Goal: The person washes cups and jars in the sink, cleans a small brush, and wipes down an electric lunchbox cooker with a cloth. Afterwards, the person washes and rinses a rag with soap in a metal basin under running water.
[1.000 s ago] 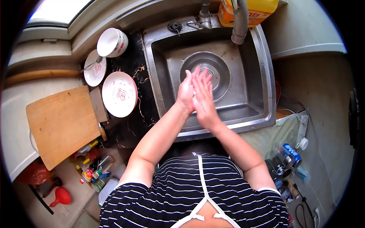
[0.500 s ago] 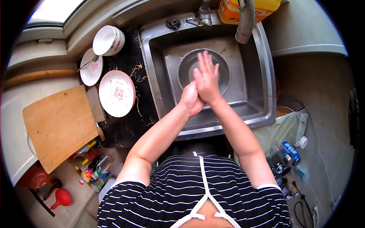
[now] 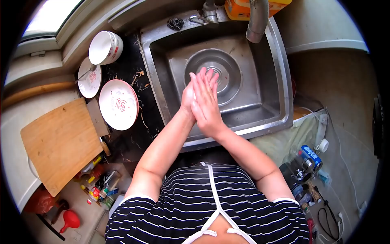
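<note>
My left hand (image 3: 188, 99) and my right hand (image 3: 206, 105) are pressed palm to palm over the near left part of the metal sink (image 3: 252, 87). The fingers of both are stretched out and point away from me. The right hand lies over the left and hides much of it. No object shows between the palms. Beyond the fingertips a round metal basin (image 3: 233, 77) sits in the sink, its near left rim partly hidden by the hands.
White bowls (image 3: 101, 48), a plate with a spoon (image 3: 90, 81) and red-rimmed plates (image 3: 118, 105) stand left of the sink. A cutting board (image 3: 63, 144) lies farther left. The faucet spout (image 3: 257, 24) hangs over the sink's far right corner, near an orange container (image 3: 239, 9).
My hands have rubbed along each other; the right has slid back toward me and tilted left over the left hand. The whole view has shifted slightly.
</note>
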`<control>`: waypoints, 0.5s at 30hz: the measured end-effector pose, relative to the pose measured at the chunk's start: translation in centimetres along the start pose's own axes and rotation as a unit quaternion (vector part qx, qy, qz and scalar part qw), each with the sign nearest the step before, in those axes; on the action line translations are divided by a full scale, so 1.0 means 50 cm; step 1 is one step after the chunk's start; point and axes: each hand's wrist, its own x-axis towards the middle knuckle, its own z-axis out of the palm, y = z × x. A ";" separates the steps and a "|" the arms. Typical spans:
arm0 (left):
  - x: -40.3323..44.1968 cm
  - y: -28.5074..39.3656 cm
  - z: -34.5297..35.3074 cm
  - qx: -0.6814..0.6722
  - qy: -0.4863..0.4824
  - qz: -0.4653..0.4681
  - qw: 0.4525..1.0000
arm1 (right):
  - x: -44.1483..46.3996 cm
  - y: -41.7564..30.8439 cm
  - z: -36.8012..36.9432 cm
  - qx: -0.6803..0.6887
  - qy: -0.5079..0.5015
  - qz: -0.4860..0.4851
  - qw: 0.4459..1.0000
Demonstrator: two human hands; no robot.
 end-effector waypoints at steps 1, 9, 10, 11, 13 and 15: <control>-0.012 -0.009 -0.007 0.000 0.006 -0.007 1.000 | -0.004 0.022 -0.078 -0.068 -0.109 -0.230 0.965; 0.000 -0.015 -0.017 -0.030 0.024 0.036 0.999 | 0.077 0.078 -0.140 0.030 -0.030 -0.149 0.988; 0.004 -0.003 -0.018 -0.062 -0.014 0.012 0.998 | 0.064 0.080 -0.151 0.030 -0.047 -0.174 0.983; 0.003 0.005 -0.015 -0.094 -0.050 -0.013 0.994 | 0.055 0.082 -0.157 0.030 -0.063 -0.197 0.978; -0.007 0.006 -0.009 -0.035 -0.009 -0.027 0.999 | 0.044 0.092 -0.163 0.079 -0.072 -0.120 0.987; -0.007 0.004 0.004 0.021 0.030 -0.038 0.999 | 0.045 0.090 -0.169 0.174 -0.090 0.027 0.980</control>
